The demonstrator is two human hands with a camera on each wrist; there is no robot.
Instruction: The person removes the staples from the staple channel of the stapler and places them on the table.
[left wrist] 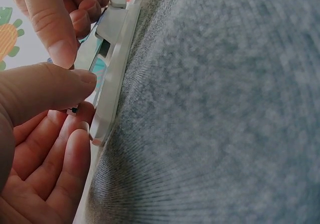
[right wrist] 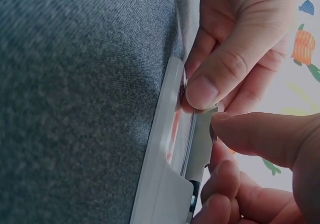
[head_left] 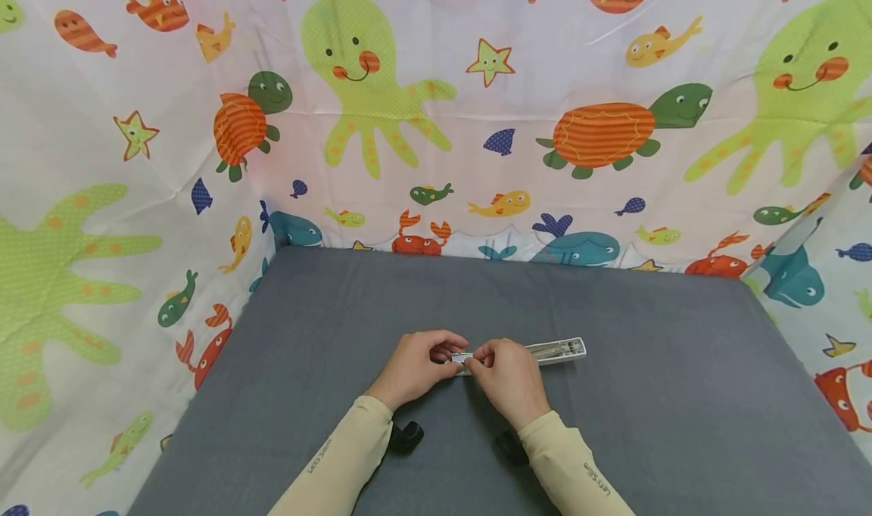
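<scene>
A white stapler (head_left: pixel 555 352) lies opened out on the grey desk (head_left: pixel 327 319), in the middle part of it and directly in front of the person. Its long body is a little slanted: the right end is farther from the person than the left end. At the right end one can see the metal inside. The left part is partly covered by both hands.

The left hand (head_left: pixel 418 361) is at the left end of the stapler. Its thumb and forefinger pinch a small metal piece (left wrist: pixel 72 111), which is mostly hidden by the fingers, so I cannot tell its exact shape. The other fingers are bent loosely below. The right hand (head_left: pixel 507 372) is just beside it, above the stapler. Its thumb and forefinger pinch at the edge of the thin metal rail (right wrist: pixel 201 141), and its other fingers are curled. The tips of the two hands are very near each other.

Both arms wear cream sleeves (head_left: pixel 341 455) with dark letters printed on them. Under each wrist there is a black object (head_left: pixel 409 438). Behind the desk and at its sides hangs a white curtain (head_left: pixel 470 17) with sea animals on it: green octopuses (head_left: pixel 347 39), orange and green turtles (head_left: pixel 602 134), red crabs (head_left: pixel 417 244), blue whales (head_left: pixel 579 249) and small fish.
</scene>
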